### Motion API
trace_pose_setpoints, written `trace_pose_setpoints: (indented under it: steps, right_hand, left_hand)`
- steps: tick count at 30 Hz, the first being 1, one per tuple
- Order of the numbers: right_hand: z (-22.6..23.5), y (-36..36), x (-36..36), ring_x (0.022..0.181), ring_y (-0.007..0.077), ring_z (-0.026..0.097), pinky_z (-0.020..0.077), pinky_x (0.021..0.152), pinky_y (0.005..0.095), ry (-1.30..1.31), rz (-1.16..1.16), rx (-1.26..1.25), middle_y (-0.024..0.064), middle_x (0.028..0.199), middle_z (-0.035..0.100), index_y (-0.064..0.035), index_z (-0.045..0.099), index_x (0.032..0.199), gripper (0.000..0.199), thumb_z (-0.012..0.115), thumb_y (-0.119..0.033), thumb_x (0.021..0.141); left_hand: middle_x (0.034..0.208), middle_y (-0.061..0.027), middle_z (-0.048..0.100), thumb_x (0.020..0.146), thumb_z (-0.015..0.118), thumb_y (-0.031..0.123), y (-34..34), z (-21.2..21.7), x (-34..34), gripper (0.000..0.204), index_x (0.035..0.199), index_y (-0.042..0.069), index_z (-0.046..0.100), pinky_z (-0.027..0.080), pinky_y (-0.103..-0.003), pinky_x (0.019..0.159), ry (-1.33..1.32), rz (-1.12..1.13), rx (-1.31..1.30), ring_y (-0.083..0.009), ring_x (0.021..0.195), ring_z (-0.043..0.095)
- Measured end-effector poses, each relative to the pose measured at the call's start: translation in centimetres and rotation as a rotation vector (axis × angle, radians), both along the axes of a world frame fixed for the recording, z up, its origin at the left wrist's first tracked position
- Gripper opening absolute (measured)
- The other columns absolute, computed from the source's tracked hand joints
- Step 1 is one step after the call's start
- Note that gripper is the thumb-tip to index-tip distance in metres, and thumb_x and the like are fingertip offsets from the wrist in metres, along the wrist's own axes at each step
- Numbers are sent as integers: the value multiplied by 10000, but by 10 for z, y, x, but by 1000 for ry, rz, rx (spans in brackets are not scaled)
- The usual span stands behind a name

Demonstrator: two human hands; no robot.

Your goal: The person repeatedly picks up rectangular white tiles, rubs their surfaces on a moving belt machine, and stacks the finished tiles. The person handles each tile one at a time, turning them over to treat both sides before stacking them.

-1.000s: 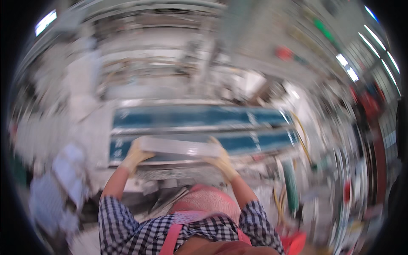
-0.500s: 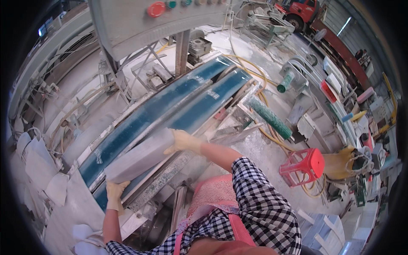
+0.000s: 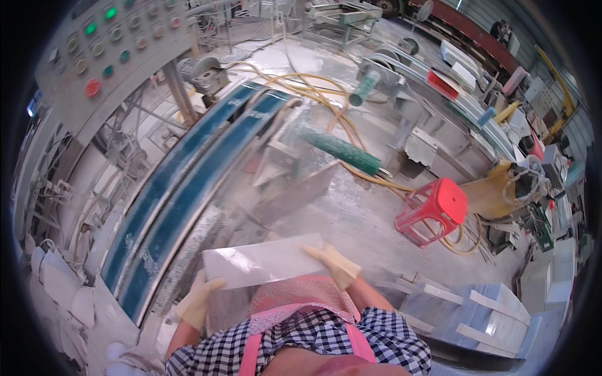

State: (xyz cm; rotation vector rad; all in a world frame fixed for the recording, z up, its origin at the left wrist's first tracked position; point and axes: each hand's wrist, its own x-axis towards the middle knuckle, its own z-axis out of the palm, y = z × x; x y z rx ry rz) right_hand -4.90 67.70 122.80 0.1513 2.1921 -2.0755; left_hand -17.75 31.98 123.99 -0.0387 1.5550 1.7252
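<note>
A flat, pale grey-white stone slab (image 3: pixel 266 260) is held level in front of my body, off the conveyor. In a cream glove, my left hand (image 3: pixel 199 299) grips its left end, thumb on top. My right hand (image 3: pixel 333 262), gloved the same way, holds the right end with fingers over the upper face. The fingers beneath the slab are hidden. To the left run two blue conveyor belts (image 3: pixel 188 182), side by side and dusted white, with no slab on the part I see.
A red plastic stool (image 3: pixel 433 210) stands right of me. Nearer lies a stack of grey slabs (image 3: pixel 470 307) with pale strips. A green roller (image 3: pixel 342 149) and yellow hoses (image 3: pixel 360 178) lie ahead. A control panel (image 3: pixel 113 56) overhangs the upper left; broken pieces (image 3: pixel 75 294) pile at left.
The slab has come off the blue belt and moved right, close to my body, with both hands still on it. My view has turned to the right.
</note>
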Motion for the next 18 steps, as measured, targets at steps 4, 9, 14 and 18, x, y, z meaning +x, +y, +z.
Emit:
trace_pose_setpoints:
  steps: [4,9,14,18]
  right_hand:
    - [-11,72,142,1103,285,642,529,937,386,-504,-824,-344,169,1241,643,54,580,1278,534,714,-304,905]
    - [-6,127,280,991,254,682,571,808,366,-358,-1291,-388,176,1193,652,83,549,1288,604,739,-327,887]
    - [15,124,354,1001,245,673,570,803,376,-101,-1562,-463,167,1189,651,70,525,1314,587,695,-334,923]
    - [26,134,371,1109,256,634,529,923,407,-208,-1805,-563,148,1272,620,29,497,1368,565,633,-345,967]
  left_hand:
    - [1330,-154,588,835,706,247,136,-10,50,661,1387,-46,492,396,-335,1072,152,-297,-170,-225,1253,538]
    - [1399,-195,531,881,676,304,293,9,94,689,1425,-56,454,383,-351,1086,553,-862,-109,-250,1279,517]
    - [1406,-238,522,850,727,302,430,30,134,722,1437,-31,471,369,-368,1108,76,-978,80,-311,1329,487]
    - [1413,-230,527,786,788,338,515,31,148,869,1465,-51,411,367,-359,1113,82,-1232,-8,-297,1326,492]
